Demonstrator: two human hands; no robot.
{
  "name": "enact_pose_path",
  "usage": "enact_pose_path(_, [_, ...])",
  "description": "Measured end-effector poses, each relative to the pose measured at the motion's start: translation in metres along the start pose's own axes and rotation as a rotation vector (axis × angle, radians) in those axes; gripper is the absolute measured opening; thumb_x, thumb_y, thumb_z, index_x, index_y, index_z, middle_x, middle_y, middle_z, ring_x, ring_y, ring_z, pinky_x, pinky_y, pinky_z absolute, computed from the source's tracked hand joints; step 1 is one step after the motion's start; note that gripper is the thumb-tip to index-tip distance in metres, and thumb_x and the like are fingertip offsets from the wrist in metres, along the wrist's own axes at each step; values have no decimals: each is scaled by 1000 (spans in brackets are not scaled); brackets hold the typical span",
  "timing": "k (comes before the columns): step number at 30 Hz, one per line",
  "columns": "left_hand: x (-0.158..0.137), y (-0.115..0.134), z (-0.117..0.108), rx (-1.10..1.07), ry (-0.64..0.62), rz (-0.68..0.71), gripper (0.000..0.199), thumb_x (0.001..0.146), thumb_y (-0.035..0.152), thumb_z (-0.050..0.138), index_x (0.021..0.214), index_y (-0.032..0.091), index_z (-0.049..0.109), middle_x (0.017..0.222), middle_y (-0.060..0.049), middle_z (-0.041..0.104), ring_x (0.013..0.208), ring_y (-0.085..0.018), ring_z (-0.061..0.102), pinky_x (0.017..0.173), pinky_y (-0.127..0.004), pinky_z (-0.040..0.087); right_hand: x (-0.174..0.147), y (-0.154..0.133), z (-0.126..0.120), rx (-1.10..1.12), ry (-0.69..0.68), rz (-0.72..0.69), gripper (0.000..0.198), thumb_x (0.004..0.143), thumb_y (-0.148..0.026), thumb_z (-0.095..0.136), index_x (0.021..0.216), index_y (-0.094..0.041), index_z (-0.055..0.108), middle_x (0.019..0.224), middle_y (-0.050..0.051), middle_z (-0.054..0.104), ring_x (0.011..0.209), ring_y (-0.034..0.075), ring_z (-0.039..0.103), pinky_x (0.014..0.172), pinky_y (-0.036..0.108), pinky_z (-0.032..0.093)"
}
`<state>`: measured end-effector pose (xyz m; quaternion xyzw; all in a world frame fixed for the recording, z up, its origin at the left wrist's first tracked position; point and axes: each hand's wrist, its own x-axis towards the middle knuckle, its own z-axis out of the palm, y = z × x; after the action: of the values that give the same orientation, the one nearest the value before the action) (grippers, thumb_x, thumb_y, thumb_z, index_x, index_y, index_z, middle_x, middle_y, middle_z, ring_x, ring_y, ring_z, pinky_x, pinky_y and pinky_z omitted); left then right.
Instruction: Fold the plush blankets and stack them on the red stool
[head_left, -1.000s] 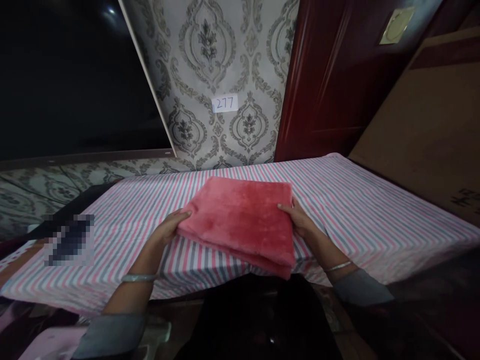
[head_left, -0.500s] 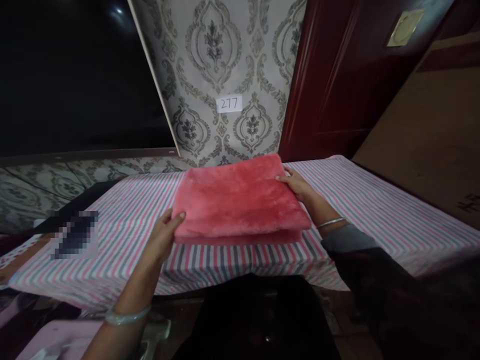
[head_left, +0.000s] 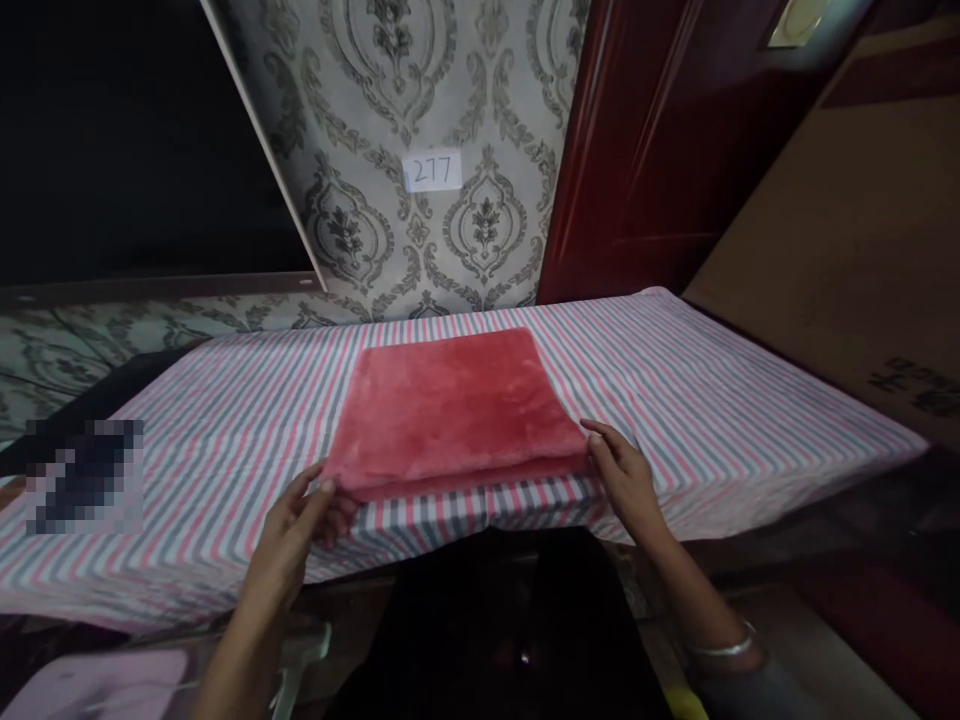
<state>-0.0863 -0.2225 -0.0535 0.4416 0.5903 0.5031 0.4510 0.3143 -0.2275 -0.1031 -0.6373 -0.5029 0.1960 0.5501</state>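
A folded pink plush cloth [head_left: 457, 400] lies flat on a striped tablecloth [head_left: 637, 370], its layers showing along the front edge. At the front left corner, my left hand [head_left: 300, 515] pinches the cloth between thumb and curled fingers. My right hand [head_left: 621, 470] grips the front right corner, with the thumb at the edge and the index finger reaching past it. What the other right fingers do under the corner is hidden.
A large dark screen [head_left: 135, 140] stands at the back left before a patterned wall bearing a paper labelled 277 [head_left: 432, 171]. To the right are a dark red door [head_left: 645, 150] and a big cardboard box [head_left: 862, 230]. A pink seat [head_left: 112, 685] shows at the lower left.
The plush cloth has come down flat, nearer the table's front. My right hand has slid from its far right side to the front right corner. The view has shifted slightly.
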Motion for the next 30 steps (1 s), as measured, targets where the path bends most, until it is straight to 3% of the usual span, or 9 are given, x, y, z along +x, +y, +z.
enact_pose_path(3, [2, 5, 1, -1, 45, 30, 91, 58, 64, 83, 130, 14, 55, 59, -2, 68, 46, -17, 57, 41, -23, 41, -7, -11, -1, -49, -4, -27, 51, 89, -58, 49, 115, -20, 70, 80, 5, 69, 71, 23, 63, 68, 35, 50])
enact_pose_path(8, [5, 9, 0, -2, 94, 83, 88, 59, 62, 82, 128, 14, 58, 60, -2, 68, 51, -17, 60, 44, -23, 42, -5, -15, 6, 25, -109, 96, 63, 84, -64, 55, 125, -19, 66, 65, 3, 66, 58, 22, 63, 56, 34, 49])
enact_pose_path(14, [17, 15, 13, -7, -21, -53, 81, 57, 62, 82, 120, 14, 62, 48, 5, 56, 38, -12, 48, 38, -20, 32, 6, -24, 19, 302, -169, 261, 83, 71, -68, 67, 136, -17, 56, 56, -2, 60, 49, 21, 62, 45, 29, 45])
enact_pose_path(16, [24, 17, 18, -33, 18, 3, 77, 55, 56, 84, 118, 16, 64, 53, 6, 56, 39, -10, 47, 39, -20, 32, 10, -30, 24, 329, -177, 248, 85, 70, -64, 69, 138, -17, 54, 54, -4, 57, 48, 20, 61, 44, 28, 45])
enact_pose_path(20, [33, 8, 19, -75, 130, 106, 70, 53, 45, 86, 116, 20, 66, 65, 3, 64, 58, -16, 62, 52, -24, 47, 8, -27, 27, 261, -90, 117, 67, 76, -53, 66, 135, -21, 58, 56, -5, 55, 48, 16, 53, 47, 27, 46])
enact_pose_path(26, [36, -2, 8, -141, 45, -81, 79, 56, 40, 88, 127, 21, 60, 76, -2, 72, 71, -22, 70, 63, -29, 54, 5, -2, 19, 176, -179, 145, 69, 76, -52, 66, 137, -21, 57, 60, -4, 60, 49, 18, 55, 47, 28, 46])
enact_pose_path(30, [56, 16, 7, -201, 24, -114, 59, 64, 29, 87, 118, 20, 66, 101, -10, 76, 88, -22, 73, 72, -27, 57, 27, -11, 16, 244, -248, 211, 74, 75, -52, 72, 140, -22, 54, 71, -1, 68, 66, 23, 67, 60, 32, 54])
